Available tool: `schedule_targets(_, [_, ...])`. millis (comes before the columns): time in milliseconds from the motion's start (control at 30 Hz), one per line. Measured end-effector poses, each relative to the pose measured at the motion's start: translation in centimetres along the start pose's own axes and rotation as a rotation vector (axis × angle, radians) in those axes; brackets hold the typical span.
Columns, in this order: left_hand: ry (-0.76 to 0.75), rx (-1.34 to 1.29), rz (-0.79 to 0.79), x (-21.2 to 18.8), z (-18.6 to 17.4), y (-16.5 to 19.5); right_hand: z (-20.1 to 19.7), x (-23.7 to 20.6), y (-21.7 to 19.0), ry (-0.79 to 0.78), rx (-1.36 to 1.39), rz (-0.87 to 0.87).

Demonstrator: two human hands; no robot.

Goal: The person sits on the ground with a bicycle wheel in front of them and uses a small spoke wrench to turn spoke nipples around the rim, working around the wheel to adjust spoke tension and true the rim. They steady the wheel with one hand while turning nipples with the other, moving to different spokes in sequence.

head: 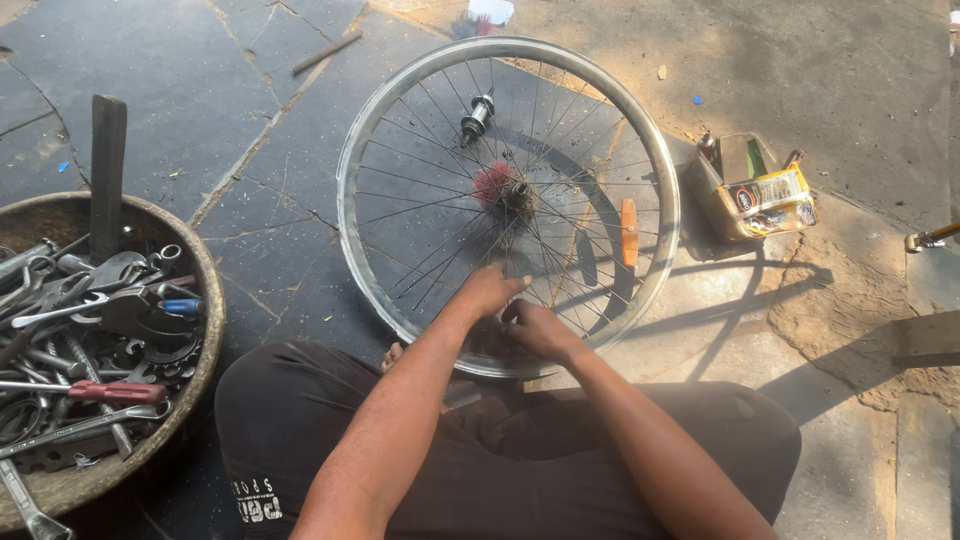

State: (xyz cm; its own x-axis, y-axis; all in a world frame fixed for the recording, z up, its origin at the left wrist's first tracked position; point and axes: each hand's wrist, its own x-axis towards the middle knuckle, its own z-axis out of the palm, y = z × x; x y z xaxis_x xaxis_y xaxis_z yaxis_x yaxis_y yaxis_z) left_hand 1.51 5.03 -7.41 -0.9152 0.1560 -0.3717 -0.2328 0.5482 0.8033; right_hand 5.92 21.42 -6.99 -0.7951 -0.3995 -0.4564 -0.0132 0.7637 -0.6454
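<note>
A bare bicycle wheel (508, 195) stands tilted on the stone floor (250, 130) in front of a seated person in dark shorts; the left hand (490, 290) and right hand (535, 328) meet at the near spokes beside the rim; an orange reflector (628, 232) sits among the spokes; a round pan of wrenches (95, 340) lies left; a small open carton (750, 188) lies right.

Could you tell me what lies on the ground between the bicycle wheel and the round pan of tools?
In the head view, only bare dark stone paving with cracks lies between the bicycle wheel and the pan of tools; nothing else rests there.
</note>
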Motion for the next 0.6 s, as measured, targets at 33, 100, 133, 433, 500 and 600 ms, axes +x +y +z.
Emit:
schedule_targets(33, [0.000, 0.002, -0.001, 0.1, 0.1, -0.1, -0.6, -0.3, 0.1, -0.068, 0.143, 0.047])
schedule_targets(100, [0.000, 0.011, -0.002, 0.3, 0.2, -0.3, -1.2, -0.7, 0.1, -0.129, 0.249, 0.067])
schedule_targets(133, [-0.001, 0.023, 0.005, 0.3, 0.2, -0.3, -1.4, -0.9, 0.0, -0.121, 0.210, 0.041])
schedule_targets(433, [0.006, 0.015, -0.003, -0.1, 0.2, 0.1, 0.5, -1.0, -1.4, -0.014, -0.014, 0.026])
schedule_targets(500, [0.019, 0.037, 0.044, 0.0, 0.2, 0.0, 0.5, -0.9, -1.2, -0.037, 0.028, 0.003])
schedule_targets(600, [-0.001, 0.016, -0.017, 0.1, 0.2, -0.1, 0.1, -0.9, -0.7, -0.036, 0.078, -0.075])
